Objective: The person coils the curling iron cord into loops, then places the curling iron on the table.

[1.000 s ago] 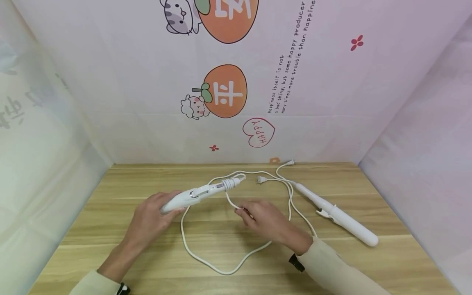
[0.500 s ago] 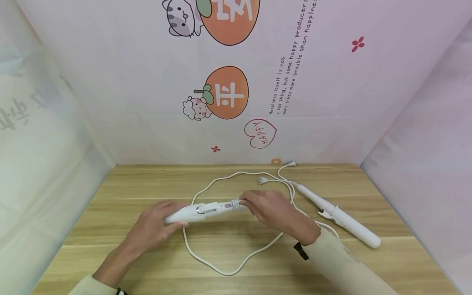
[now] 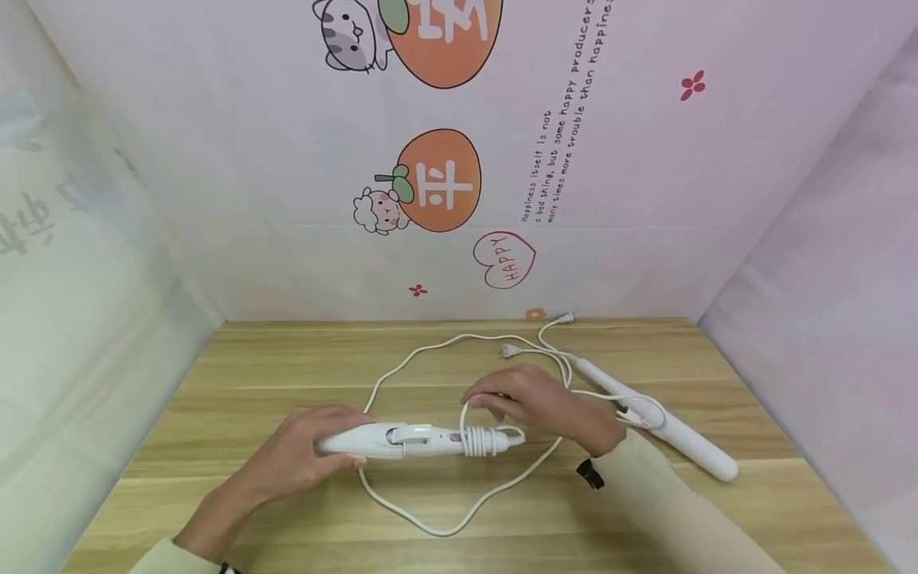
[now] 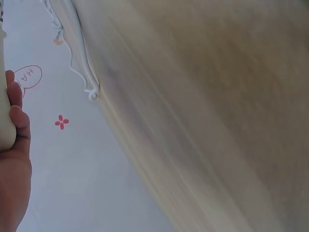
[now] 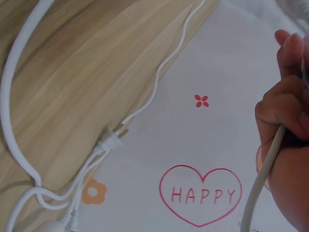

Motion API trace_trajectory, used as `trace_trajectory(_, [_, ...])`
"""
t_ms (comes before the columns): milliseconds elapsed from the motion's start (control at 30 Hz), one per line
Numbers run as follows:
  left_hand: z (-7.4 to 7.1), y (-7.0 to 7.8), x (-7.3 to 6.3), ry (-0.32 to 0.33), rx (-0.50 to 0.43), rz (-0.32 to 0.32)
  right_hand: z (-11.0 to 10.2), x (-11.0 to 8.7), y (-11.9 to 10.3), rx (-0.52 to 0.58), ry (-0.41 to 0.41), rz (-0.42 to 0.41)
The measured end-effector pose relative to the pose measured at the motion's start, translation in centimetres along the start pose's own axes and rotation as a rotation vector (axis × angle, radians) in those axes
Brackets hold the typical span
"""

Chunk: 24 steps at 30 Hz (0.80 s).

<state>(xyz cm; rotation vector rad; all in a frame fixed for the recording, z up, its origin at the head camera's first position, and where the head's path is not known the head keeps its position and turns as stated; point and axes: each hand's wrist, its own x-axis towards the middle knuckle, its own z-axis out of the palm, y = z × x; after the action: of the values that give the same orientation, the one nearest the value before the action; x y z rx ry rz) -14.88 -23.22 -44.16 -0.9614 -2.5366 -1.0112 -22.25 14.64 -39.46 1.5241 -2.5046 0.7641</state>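
Note:
In the head view my left hand (image 3: 297, 450) grips one end of a white curling iron (image 3: 366, 441), which lies level above the table. Its smooth white end also shows at the left edge of the left wrist view, with the fingers of my left hand (image 4: 18, 145) round it. The white cord (image 3: 480, 442) is wound in several turns about the iron's other end. Just above those turns, my right hand (image 3: 531, 402) pinches the cord. Curled fingers of the right hand (image 5: 285, 111) hold the cord (image 5: 263, 179) in the right wrist view too.
A second white curling iron (image 3: 688, 446) lies on the right of the wooden table (image 3: 287, 526). Two plugs, a nearer one (image 3: 511, 351) and a farther one (image 3: 566, 318), lie near the back. A wide cord loop (image 3: 437, 533) rests below the hands. Printed cloth walls (image 3: 610, 263) stand around.
The curling iron has come lower and turned level. My right hand has carried the cord up and over the iron, adding to the turns. Slack cord now crosses the second iron.

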Motion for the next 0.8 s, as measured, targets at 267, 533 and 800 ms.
trace_trajectory(267, [-0.1, 0.4, -0.1, -0.015, -0.216, -0.160, 0.9, -0.5, 0.4, 0.224, 0.032, 0.064])
trace_trajectory(533, [0.0, 0.4, 0.1, 0.019, -0.261, -0.254, 3.6, -0.9, 0.0, 0.511, 0.089, 0.149])
trace_trajectory(800, [0.3, 1.0, 0.7, 0.083, -0.166, -0.336, 5.3, -0.5, -0.9, 0.470, 0.127, 0.286])
